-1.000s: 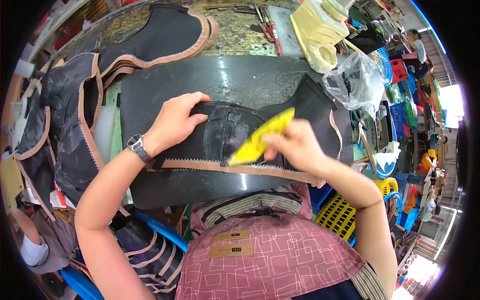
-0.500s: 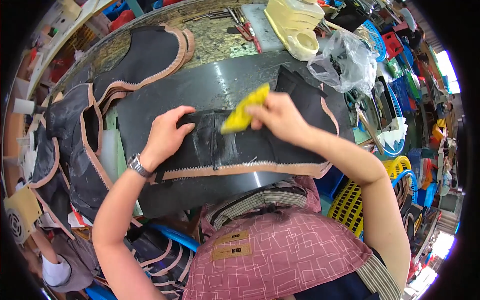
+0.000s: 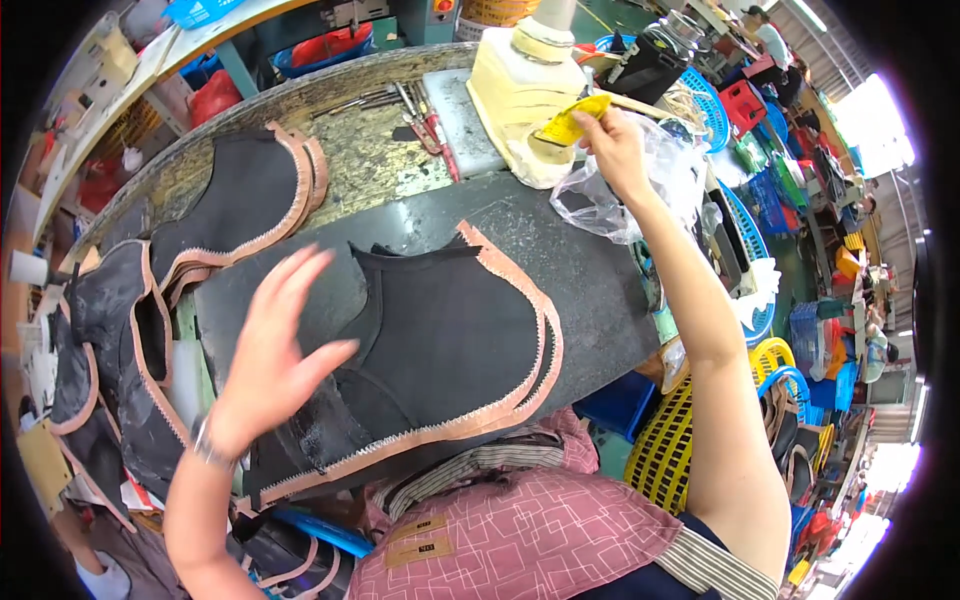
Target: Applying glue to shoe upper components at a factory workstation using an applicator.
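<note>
My right hand pinches a flat yellow spreader over the mouth of a cream plastic container at the far side of the bench. Below my raised left hand, which holds nothing and has its fingers apart, lies a black sheet-like piece edged with pinkish-tan zigzag-cut trim. One part of the piece is folded over, and the two trimmed edges show at its right. Whitish smears mark its near left part. It rests on a dark smooth board.
Similar black trimmed pieces are stacked at the left. Pliers and thin tools lie beyond the board, beside the container. A clear plastic bag is under my right wrist. A yellow basket stands at the near right.
My right hand has carried the yellow spreader from the black piece to the container. My left hand has lifted and opened; the piece's right part is now folded over the left.
</note>
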`<state>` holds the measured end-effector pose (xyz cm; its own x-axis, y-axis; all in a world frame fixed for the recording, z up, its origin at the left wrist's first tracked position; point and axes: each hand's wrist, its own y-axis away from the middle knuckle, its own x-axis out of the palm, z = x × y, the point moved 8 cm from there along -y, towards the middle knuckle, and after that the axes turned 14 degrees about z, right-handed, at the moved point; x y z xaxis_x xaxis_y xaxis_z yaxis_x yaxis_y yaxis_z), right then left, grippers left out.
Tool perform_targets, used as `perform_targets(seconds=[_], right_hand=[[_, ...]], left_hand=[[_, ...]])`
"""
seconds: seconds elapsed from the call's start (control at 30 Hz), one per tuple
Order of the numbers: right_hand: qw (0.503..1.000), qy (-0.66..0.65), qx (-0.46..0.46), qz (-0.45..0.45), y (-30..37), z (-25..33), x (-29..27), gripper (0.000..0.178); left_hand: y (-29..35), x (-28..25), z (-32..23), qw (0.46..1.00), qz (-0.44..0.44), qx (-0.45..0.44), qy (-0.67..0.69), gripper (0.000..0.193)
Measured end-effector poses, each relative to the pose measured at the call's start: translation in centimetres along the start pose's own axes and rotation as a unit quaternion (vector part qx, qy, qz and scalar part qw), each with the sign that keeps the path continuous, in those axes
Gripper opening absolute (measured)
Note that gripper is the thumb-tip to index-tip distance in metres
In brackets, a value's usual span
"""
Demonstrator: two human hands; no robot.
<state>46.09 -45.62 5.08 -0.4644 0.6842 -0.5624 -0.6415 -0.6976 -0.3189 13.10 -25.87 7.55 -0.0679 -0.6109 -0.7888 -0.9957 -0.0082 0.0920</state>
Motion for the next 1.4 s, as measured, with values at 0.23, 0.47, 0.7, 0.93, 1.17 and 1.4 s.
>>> perform_targets(seconds=[0.23, 0.47, 0.7, 0.93, 1.17, 1.4], right_hand=[[0.932, -0.27, 0.239, -0.035, 1.3, -9.2, 0.0, 0.018], [0.911, -0.249, 0.139, 0.298, 10.9, 10.9, 15.4, 0.016], [0.944, -0.046, -0.175, 0.275, 12.1, 17.1, 17.7, 0.016], [0.809, -0.135, 0.07, 0.569, 11.5, 14.8, 18.9, 0.013], [0.74, -0.154, 0.076, 0.651, 12.7, 11.7, 16.7, 0.018], [0.982, -0.16, 0.068, 0.076, 2.4, 4.7, 0.3, 0.016]], left_hand=[[-10.0, 3.7, 3.0, 0.97, 0.196, 0.107, 0.094, 0.023], [-10.7, 4.5, 4.3, 0.946, 0.282, 0.03, 0.159, 0.026], [-10.7, 4.7, 4.4, 0.945, 0.255, 0.019, 0.206, 0.029], [-10.1, 3.9, 2.3, 0.974, 0.158, 0.164, 0.0, 0.027], [-10.1, 4.1, 0.6, 0.971, 0.143, 0.192, 0.013, 0.022], [-8.1, 3.1, -0.4, 0.994, 0.063, 0.082, -0.044, 0.019]])
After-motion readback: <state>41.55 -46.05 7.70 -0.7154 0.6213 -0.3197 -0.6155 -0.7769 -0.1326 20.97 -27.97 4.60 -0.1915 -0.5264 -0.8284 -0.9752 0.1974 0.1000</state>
